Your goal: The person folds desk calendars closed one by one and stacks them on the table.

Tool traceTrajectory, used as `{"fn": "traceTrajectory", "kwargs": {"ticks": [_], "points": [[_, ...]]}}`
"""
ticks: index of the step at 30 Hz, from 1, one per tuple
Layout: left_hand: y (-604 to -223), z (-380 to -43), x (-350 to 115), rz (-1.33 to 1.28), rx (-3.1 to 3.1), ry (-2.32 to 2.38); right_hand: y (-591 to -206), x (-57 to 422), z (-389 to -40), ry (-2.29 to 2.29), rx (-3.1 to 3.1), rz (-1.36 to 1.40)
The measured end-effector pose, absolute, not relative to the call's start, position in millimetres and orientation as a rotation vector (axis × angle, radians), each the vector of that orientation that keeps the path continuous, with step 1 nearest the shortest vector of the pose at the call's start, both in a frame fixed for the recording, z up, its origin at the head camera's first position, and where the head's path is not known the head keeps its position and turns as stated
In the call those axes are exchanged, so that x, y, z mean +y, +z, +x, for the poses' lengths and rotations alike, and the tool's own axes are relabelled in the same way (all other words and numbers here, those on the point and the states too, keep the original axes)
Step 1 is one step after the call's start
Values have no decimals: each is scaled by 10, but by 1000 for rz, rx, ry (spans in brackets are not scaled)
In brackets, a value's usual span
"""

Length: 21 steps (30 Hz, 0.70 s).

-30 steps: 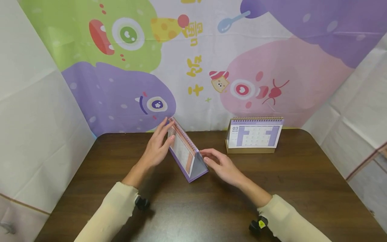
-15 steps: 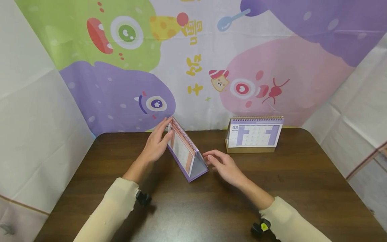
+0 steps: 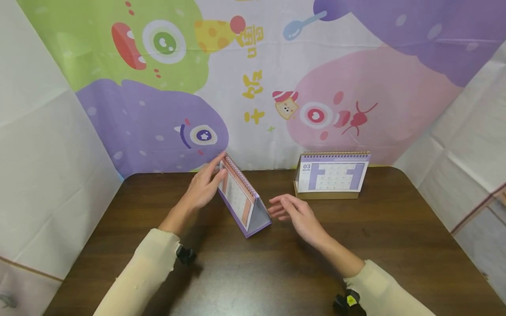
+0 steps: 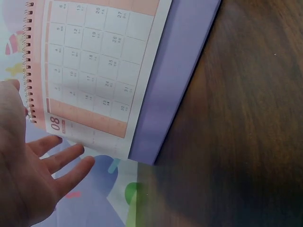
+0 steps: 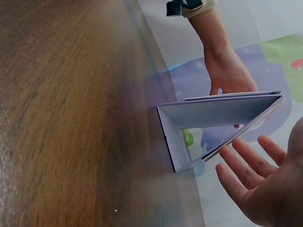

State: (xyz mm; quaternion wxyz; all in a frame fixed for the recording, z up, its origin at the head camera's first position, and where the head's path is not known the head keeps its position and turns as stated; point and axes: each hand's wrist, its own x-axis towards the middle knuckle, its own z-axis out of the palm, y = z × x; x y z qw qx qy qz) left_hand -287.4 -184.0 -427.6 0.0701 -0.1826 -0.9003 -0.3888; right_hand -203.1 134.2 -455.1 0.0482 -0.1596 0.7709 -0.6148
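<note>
A desk calendar [image 3: 237,193] with a purple base and pink-framed page stands as a tent, set at an angle on the table. The left wrist view shows its page [image 4: 90,61] marked 08. My left hand [image 3: 202,186] is at its far end, fingers extended by the edge near the spiral binding; whether they touch is unclear. My right hand [image 3: 298,215] hovers off the near end with loosely bent fingers, holding nothing. The right wrist view looks through the calendar's hollow triangular end [image 5: 208,113], with the right fingers [image 5: 241,165] beside its sloping side.
A second desk calendar [image 3: 332,175], with a purple page marked 03 and a brown base, stands at the back right of the dark wooden table [image 3: 253,272]. Behind rises a cartoon-printed cloth [image 3: 261,145], with white cloth walls at both sides.
My right hand has drawn back to the right, away from the calendar's near end. The left hand has shifted slightly, its fingers closer together. Both calendars keep their places.
</note>
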Motion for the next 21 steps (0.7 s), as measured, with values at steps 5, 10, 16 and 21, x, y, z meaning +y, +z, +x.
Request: {"fn": "traceTrajectory", "kwargs": {"ticks": [5,10,16,21], "points": [[-4223,-2863,-1841,-541,-2735,-1152,-4540,1333,-2027,-1873,2349,-493],[-4212,-2867,-1831,-562,-2742,-1132,-4542,1326,-2023,-1877,2347,-492],[-4219,-2872,-1828,-594,-2751,-1137,-4538,1325,-2023,-1881,2356,-492],[-4226,-2877,-1837,-601,-2744,-1158,-4543,1326,-2028,-1880,2371,-489]]}}
